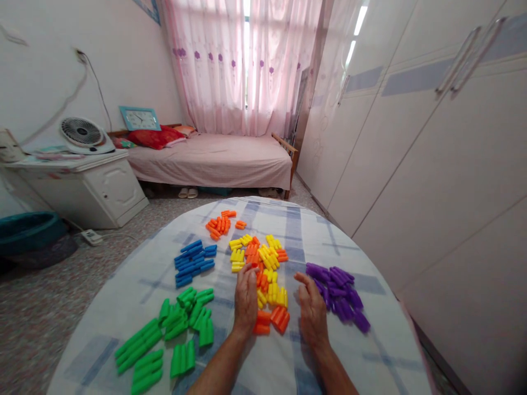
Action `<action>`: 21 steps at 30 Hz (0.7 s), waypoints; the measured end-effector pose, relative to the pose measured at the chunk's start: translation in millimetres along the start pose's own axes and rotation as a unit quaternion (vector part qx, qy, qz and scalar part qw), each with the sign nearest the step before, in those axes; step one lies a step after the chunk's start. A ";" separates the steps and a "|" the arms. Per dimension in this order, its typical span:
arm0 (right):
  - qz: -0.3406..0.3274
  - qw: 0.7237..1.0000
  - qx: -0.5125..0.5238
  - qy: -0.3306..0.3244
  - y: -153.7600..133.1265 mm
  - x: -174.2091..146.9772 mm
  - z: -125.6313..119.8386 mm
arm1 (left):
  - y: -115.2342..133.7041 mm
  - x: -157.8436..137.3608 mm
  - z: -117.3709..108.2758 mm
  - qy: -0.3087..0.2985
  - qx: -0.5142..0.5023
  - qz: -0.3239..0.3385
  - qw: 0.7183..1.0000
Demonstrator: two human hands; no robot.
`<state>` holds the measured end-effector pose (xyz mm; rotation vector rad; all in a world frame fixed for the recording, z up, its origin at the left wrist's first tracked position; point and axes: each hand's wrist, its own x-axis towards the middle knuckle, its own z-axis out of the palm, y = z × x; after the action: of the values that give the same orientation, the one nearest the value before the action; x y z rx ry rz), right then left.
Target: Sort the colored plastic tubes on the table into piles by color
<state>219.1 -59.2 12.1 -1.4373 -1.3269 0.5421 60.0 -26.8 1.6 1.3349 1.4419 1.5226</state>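
Yellow ribbed plastic pieces and orange ribbed plastic pieces lie mixed in a pile at the table's middle. My left hand rests along the pile's left side, fingers stretched forward, the tips close to an orange piece; I cannot tell if they touch it. On the other side is my right hand, its index finger extended and the others bent, with nothing visible in it. It sits between the mixed pile and a heap of purple pieces. Some mixed pieces are hidden behind my left hand.
Separate groups lie on the cloth-covered round table: green pieces at front left, blue pieces behind them, orange ones at the back. Beyond stand a bed, a wardrobe and a white cabinet with a fan.
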 end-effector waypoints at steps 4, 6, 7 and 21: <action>-0.012 1.000 -0.026 -0.009 2.6 0.1 -0.8 | 2.0 0.1 -0.3 -0.004 0.003 -0.003 1.000; -0.027 0.998 -0.044 -0.038 2.5 -1.5 0.9 | 3.2 -0.1 -0.6 -0.006 0.002 -0.002 1.000; -0.041 0.996 -0.055 -0.056 2.2 -2.5 1.9 | 3.6 -0.2 -0.7 -0.007 0.002 -0.002 1.000; -0.092 0.983 -0.124 -0.103 6.0 -5.1 7.3 | -1.5 -1.4 2.5 0.016 -0.029 0.010 0.999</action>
<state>214.0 -60.0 2.7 -1.4676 -1.7223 0.4218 62.4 -27.1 -0.5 1.3000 1.3978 1.5939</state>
